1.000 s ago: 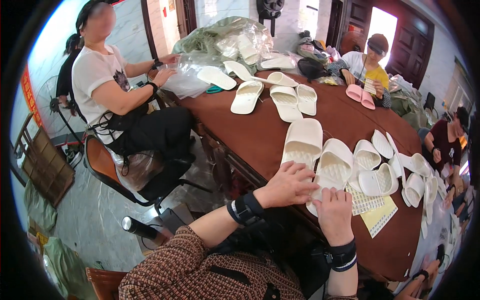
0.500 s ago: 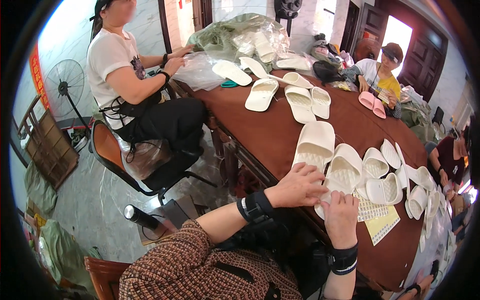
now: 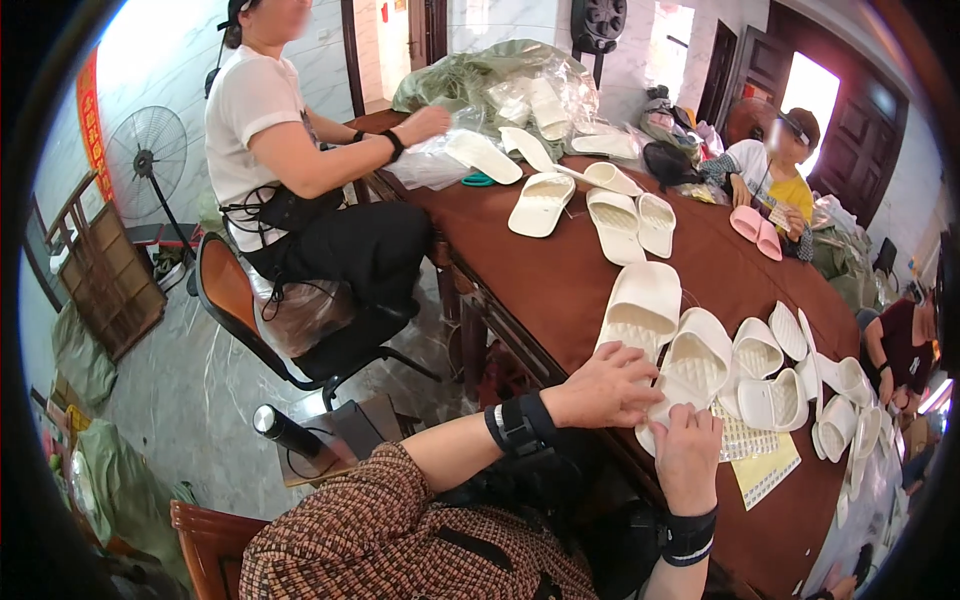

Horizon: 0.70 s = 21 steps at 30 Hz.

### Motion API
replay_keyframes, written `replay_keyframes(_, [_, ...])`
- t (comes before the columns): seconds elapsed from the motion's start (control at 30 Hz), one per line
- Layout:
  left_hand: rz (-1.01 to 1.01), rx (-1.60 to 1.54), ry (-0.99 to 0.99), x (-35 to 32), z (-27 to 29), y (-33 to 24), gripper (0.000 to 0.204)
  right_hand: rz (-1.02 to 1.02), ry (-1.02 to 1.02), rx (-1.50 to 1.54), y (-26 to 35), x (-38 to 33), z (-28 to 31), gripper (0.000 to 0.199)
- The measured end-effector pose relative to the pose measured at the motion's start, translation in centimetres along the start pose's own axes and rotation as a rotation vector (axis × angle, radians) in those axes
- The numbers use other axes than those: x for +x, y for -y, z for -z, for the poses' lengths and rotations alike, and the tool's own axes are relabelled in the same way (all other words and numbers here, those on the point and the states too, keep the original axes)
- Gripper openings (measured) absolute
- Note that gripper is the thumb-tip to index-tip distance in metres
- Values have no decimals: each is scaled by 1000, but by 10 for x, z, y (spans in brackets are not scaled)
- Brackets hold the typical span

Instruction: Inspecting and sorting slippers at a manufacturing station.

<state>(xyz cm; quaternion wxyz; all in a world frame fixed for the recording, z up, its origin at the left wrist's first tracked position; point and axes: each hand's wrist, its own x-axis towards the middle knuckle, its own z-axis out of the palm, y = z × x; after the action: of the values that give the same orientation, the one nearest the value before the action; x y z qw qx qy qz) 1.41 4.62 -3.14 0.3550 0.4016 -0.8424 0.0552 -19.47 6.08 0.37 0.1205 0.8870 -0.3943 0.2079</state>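
Left hand (image 3: 607, 387) lies extended, right hand (image 3: 687, 452) curls, at one white slipper (image 3: 698, 346), apparently steadying its heel (whether either grips, cannot tell).

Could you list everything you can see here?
White slippers: over a dozen, white, across table
Pink slippers: two, pink, table's far side
Sheets: two-plus, yellow and whitish, table's near edge
Tablecloth: one, brown, beneath slippers
Bags: several, green and clear, table's far end
Coworkers: at least three, light or maroon tops, around table
Fan: one, grey, far left
Speaker: one, black, back wall
Flask: one, black, lower left
Chairs: two, orange and brown, left
Wristbands: two, black, wearer's wrists
Left fingers: one hand, bare, on nearest slipper
Right fingers: one hand, bare, same slipper
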Motion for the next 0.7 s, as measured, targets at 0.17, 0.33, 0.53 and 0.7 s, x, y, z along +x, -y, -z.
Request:
replay_keyframes(0.17, [-15, 7, -5, -1, -4, 0, 39, 11, 20, -46, 0, -13, 2, 39])
replay_keyframes(0.33, [-5, 4, -11, -2, -5, 0, 39, 32, 72, -35, 3, -22, 8, 53])
replay_keyframes(0.53, [2, -17, -43, -2, -9, 2, 38, 38, 104, -52, 7, -23, 11, 67])
replay_keyframes(0.7, [39, -23, -28, -5, -6, -9, 37, 2, 69, -98, 15, -25, 11, 65])
